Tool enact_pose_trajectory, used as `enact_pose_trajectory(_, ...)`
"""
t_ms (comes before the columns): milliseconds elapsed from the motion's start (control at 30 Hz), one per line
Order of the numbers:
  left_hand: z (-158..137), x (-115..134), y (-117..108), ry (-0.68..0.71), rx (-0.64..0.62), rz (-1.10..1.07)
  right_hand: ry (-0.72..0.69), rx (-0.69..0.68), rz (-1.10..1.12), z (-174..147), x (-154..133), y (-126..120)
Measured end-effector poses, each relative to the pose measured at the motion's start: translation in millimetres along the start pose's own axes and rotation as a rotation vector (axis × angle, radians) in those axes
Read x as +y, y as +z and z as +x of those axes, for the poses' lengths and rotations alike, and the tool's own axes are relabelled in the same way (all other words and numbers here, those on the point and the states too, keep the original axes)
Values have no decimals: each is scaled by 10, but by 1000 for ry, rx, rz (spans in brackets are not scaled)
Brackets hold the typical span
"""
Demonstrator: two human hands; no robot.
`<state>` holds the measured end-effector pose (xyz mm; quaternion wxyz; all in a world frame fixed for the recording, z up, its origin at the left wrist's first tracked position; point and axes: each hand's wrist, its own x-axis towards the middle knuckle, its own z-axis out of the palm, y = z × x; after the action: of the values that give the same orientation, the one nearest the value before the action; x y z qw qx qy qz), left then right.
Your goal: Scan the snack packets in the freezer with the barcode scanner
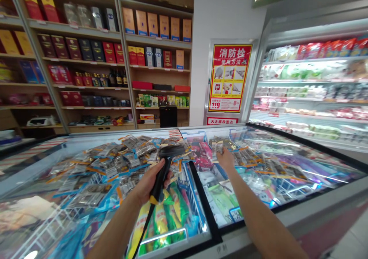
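My left hand [145, 184] is wrapped round the handle of a black barcode scanner [159, 178] with a yellow-tipped grip. The cord hangs down from its base, and the scanner's head points forward and to the right. My right hand [225, 158] is closed on a small snack packet [217, 148], held up over the right half of the freezer. Many similar packets [107, 163] with orange and blue edges lie heaped on the freezer's glass top at the left. More packets [267, 163] are spread at the right, beyond my right forearm.
Under the glass of the chest freezer [205, 201] are wire baskets and green and yellow bags [169, 209]. Behind it stand shelves of boxes [86, 50] and a red fire-hydrant sign [230, 79]. A lit refrigerated display [313, 81] is at the right.
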<state>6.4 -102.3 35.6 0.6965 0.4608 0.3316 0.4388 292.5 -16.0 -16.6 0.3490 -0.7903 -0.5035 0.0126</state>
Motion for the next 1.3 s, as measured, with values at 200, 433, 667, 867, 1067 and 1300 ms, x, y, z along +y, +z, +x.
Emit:
enact_pose_trajectory(200,0,23,-32,4,19,23,117,94,-225,50,102,-184)
enact_pose_trajectory(433,-7,47,-64,-5,26,-8,193,182,-230,91,272,-89)
enact_pose_trajectory(667,-2,70,-94,-10,47,-58,22,282,-162,13,31,-51)
enact_pose_trajectory(867,-8,87,-109,-9,66,-58,-336,18,-10,-83,-706,215)
enact_pose_trajectory(1067,8,67,-131,-8,66,-53,-310,-140,-16,-107,-1153,495)
enact_pose_trajectory(1300,17,43,-130,-3,45,-37,-210,-248,182,-42,-1155,622)
